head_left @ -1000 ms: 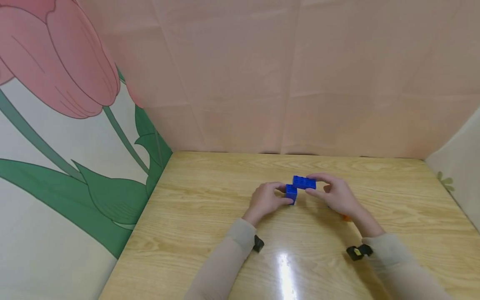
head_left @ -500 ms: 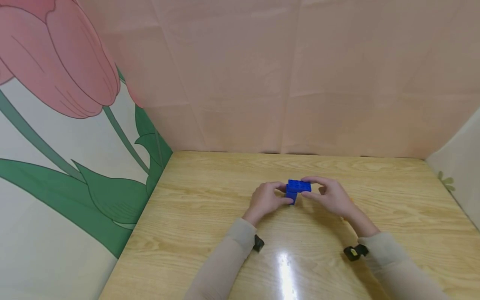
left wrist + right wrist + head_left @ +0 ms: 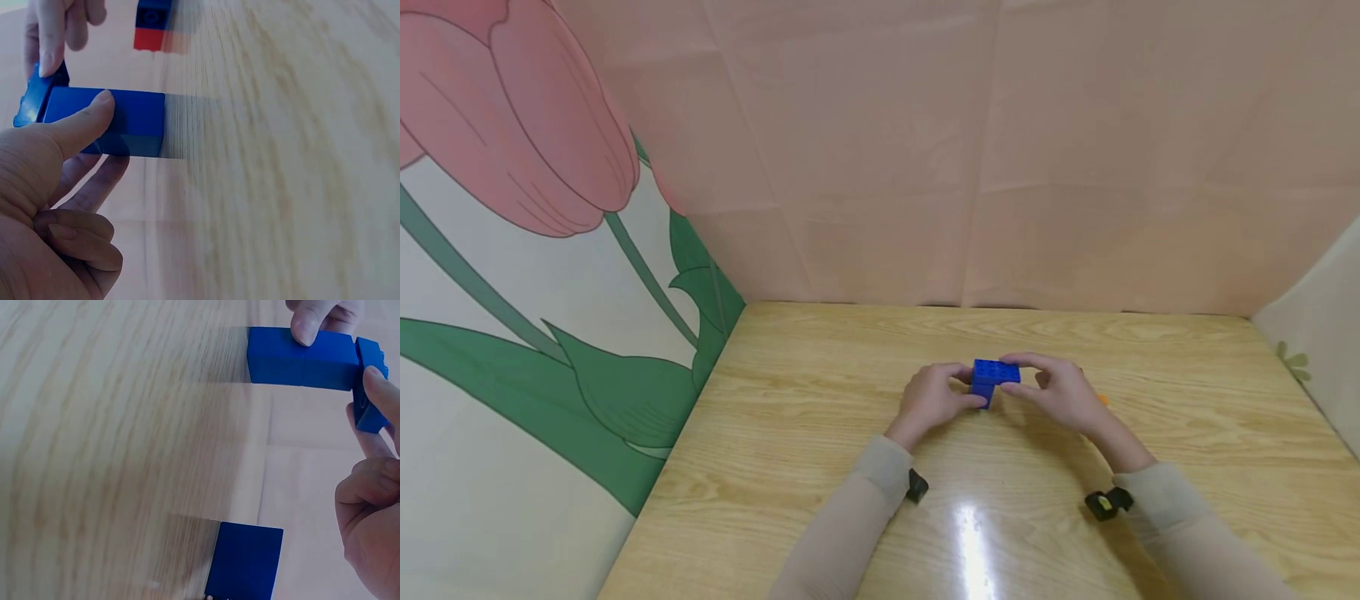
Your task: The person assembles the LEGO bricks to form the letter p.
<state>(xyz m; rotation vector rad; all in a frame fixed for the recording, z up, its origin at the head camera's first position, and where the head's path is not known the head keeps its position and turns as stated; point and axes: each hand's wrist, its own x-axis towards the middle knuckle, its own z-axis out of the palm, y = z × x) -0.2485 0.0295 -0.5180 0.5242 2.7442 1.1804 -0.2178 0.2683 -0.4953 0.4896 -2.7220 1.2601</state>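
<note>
In the head view, my left hand [image 3: 928, 398] pinches an upright blue block tower [image 3: 982, 395] between thumb and fingers, its foot on the table. A faint seam crosses the tower's side [image 3: 275, 365] in the right wrist view. My right hand [image 3: 1063, 396] holds a studded blue building brick [image 3: 997, 372] flat on top, thumb on the near edge and a finger on the far one. This brick overhangs the tower to the right. From the left wrist, a thin dark line shows between brick [image 3: 30, 105] and tower.
Another blue block [image 3: 247, 559] stands on the table in the right wrist view. A blue-and-red stack [image 3: 150, 28] shows beyond the tower in the left wrist view. Something small and orange [image 3: 1103, 400] peeks out behind the right wrist. A pink cloth [image 3: 925, 167] hangs behind the wooden table [image 3: 820, 367].
My right hand has brought the blue brick left and down, from beside the tower's top onto it. The left hand and the tower have stayed in place.
</note>
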